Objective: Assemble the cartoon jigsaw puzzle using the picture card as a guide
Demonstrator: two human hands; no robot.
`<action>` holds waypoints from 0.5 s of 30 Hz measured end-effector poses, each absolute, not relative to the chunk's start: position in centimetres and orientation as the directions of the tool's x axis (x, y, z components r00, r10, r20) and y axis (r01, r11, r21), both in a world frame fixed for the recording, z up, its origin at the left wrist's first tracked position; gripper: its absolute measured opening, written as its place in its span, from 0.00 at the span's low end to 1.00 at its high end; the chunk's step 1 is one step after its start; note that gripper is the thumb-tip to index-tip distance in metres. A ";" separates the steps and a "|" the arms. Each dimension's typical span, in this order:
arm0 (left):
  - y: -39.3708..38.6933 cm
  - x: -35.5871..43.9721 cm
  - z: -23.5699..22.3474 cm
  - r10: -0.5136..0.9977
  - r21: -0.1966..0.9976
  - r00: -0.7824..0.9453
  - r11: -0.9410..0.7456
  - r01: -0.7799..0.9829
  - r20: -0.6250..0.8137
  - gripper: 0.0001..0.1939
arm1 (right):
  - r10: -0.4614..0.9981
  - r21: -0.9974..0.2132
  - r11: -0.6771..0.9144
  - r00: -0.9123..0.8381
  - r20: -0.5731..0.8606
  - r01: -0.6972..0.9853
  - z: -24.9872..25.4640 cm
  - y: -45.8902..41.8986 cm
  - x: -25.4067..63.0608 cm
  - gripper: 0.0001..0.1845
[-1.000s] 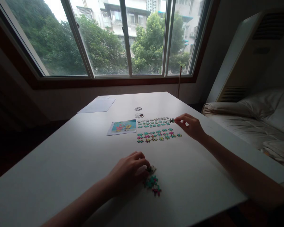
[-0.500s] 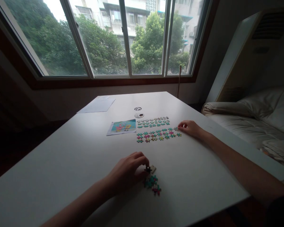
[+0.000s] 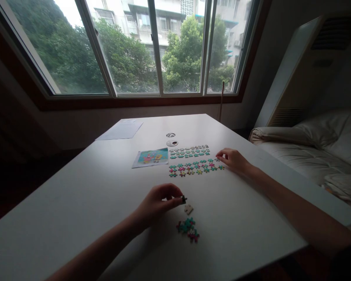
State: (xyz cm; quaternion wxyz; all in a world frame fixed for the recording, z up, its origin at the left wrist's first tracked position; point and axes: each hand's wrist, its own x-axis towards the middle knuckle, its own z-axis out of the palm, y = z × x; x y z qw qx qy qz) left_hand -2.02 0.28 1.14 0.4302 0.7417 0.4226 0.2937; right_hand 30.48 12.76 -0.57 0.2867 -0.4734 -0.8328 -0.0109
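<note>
My left hand (image 3: 160, 198) is pinching a dark jigsaw puzzle piece (image 3: 184, 199) between thumb and forefinger, just above the table. Close below it lies a pale jigsaw piece (image 3: 188, 209), plain side up. Nearer to me sits a small heap of teal and pink pieces (image 3: 187, 225). Farther off, my right hand (image 3: 232, 159) has its fingertips closed at the right end of a row, on a small jigsaw piece (image 3: 217, 159) that they partly hide. Rows of colourful pieces (image 3: 199, 171) and rows of paler teal pieces (image 3: 190, 152) are laid out to its left.
A printed picture sheet (image 3: 150, 157) lies left of the rows. Two round marks or discs (image 3: 172, 143) are behind it. Paper (image 3: 119, 130) rests at the far left of the white table (image 3: 76, 203). A sofa (image 3: 298, 152) stands to the right, windows ahead.
My left hand has lifted the dark jigsaw piece away from the pale one and moved slightly forward. My right hand has shifted a little left over the piece at the row's end.
</note>
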 end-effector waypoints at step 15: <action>1.1 -1.6 1.6 0.941 0.964 0.336 -0.116 0.241 0.029 0.16 | 0.478 -0.262 0.875 -0.636 0.606 0.407 1.3 3.2 19.6 0.08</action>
